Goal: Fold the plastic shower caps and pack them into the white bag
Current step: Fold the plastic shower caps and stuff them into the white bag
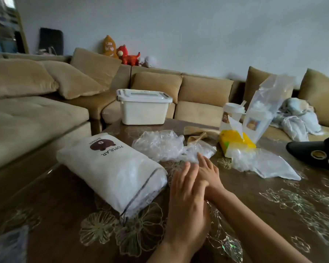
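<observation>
The white bag (112,168), printed with a brown bear and "POPULAR", lies stuffed on the table at the left, its drawstring mouth toward me. Crumpled clear plastic shower caps (160,144) are heaped behind my hands, with another clear heap (258,162) to the right. My left hand (186,202) and my right hand (207,173) meet in the middle of the table, fingers straight, the left palm laid against the right hand. I see nothing held between them, though a thin cap there would be hidden.
A white lidded storage box (143,107) stands at the table's far edge. A yellow tissue pack (235,143), a cup (232,114) and a tall clear bag (262,111) stand at the back right. A black object (317,152) lies at the right edge. A tan sofa (46,111) surrounds the table.
</observation>
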Tool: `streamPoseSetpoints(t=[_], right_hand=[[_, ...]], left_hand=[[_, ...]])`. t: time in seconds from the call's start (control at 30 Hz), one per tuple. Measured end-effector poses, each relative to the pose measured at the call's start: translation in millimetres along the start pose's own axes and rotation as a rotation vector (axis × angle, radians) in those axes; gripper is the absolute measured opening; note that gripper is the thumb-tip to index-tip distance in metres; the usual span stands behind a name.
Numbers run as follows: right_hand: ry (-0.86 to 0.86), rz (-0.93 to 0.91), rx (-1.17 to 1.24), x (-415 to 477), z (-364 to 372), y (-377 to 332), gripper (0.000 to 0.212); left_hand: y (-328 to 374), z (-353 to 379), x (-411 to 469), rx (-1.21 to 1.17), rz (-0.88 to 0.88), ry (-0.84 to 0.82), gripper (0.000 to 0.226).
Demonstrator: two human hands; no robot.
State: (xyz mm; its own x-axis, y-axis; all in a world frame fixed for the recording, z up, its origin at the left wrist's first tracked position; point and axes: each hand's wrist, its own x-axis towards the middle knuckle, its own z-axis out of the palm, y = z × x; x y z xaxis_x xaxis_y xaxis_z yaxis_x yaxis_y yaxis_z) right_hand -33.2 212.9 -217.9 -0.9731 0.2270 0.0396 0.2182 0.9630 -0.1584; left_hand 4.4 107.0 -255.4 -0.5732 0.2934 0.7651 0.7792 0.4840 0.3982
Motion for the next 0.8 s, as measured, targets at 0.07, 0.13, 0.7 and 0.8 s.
streamPoseSetpoints(t=[0.07,0.13,0.7,0.8], right_hand=[[0.104,0.01,0.047,6.5,5.9,3.2,0.055],[0.294,0.029,0.176,-3.8,8.3,4.7,0.054],[0.064,0.219,1.908,-116.0,-42.1,65.8,0.04],[0.002,0.144,1.945,-119.1,-48.1,75.2,0.034]], left_hand=[[-9.5,0.8,-4.8,-0.092,-0.098,0.022,0.033],[-17.3,-6.1,-6.8,-0.165,-0.178,0.024,0.034],[10.2,-47.4,0.9,-0.906,-0.845,-0.347,0.109],[11.5,-42.4,1.3,-0.706,-0.753,-0.355,0.1]])
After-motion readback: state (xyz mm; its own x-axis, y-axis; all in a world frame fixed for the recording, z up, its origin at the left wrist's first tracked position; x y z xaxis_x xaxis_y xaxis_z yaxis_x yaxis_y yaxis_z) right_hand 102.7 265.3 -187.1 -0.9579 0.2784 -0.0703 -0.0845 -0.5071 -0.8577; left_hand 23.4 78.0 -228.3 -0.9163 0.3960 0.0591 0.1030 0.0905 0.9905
